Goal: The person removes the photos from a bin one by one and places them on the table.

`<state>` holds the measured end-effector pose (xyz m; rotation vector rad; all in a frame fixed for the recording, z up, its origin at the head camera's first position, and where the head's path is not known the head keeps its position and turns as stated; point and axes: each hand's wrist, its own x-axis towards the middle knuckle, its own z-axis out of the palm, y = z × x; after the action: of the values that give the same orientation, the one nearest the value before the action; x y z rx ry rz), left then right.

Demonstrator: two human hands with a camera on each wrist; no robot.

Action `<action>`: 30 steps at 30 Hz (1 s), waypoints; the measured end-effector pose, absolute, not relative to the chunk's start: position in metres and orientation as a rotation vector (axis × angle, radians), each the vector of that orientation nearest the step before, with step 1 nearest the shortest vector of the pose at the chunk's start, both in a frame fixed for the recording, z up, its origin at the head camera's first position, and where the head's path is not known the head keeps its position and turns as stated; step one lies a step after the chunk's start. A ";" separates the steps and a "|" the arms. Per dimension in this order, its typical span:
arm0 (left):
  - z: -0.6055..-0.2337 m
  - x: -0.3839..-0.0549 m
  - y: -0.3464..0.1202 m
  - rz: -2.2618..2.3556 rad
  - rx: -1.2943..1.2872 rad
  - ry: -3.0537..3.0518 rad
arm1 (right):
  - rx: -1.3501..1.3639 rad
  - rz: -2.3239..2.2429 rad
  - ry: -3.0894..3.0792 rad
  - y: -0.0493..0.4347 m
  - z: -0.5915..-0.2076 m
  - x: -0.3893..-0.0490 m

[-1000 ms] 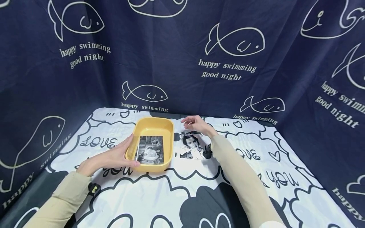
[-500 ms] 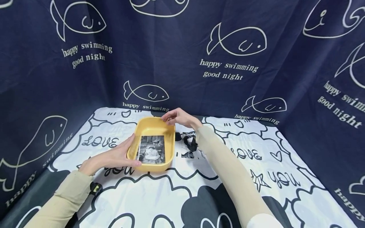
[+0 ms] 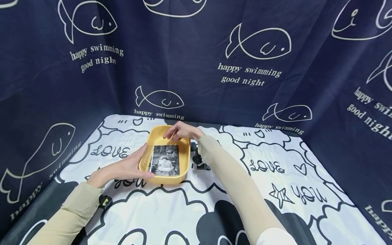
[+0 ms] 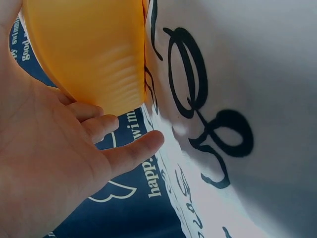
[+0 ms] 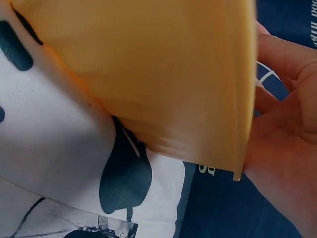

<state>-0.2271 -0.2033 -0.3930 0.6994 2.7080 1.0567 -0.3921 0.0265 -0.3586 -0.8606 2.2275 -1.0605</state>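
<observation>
The surface (image 3: 159,211) before me is spread with white cloth printed in black: cloud outlines, a heart, a star, the words LOVE and YOU. Navy fabric (image 3: 196,68) hangs at the back and both sides, bearing pale fish outlines and the lettering "happy swimming good night".

Head view: the yellow bin (image 3: 184,160) stands on the cloth, a black-and-white print (image 3: 165,161) lying in its near half. My left hand (image 3: 128,168) grasps the bin's near left corner, thumb at the near rim. My right hand (image 3: 182,131) reaches over the rim at the far right, its fingers released, loosely bent above the interior.

Left wrist view: the bin's outer wall is seen from the side, my little finger standing clear of it. Right wrist view: the rim appears nearly edge-on, my right palm beyond it.

Partly hidden: my right fingertips pass behind the bin wall in the right wrist view. A second print (image 3: 203,166), on the surface right of the bin, is mostly covered by my right sleeve (image 3: 242,190). A small dark object (image 3: 105,201) with a yellow mark, at my left cuff, is too small to identify.
</observation>
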 end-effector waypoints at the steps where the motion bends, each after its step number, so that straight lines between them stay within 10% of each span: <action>1: -0.393 -0.227 -0.203 1.052 0.692 2.708 | -0.865 -1.037 2.240 0.025 -0.359 -0.392; 30: -0.397 -0.229 -0.202 1.027 0.661 2.708 | -0.890 -0.666 2.437 0.011 -0.372 -0.388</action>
<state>-0.2289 -0.2024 -0.3967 0.6610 2.7084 1.0266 -0.3880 0.0108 -0.3719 -0.8899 2.4369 -0.6660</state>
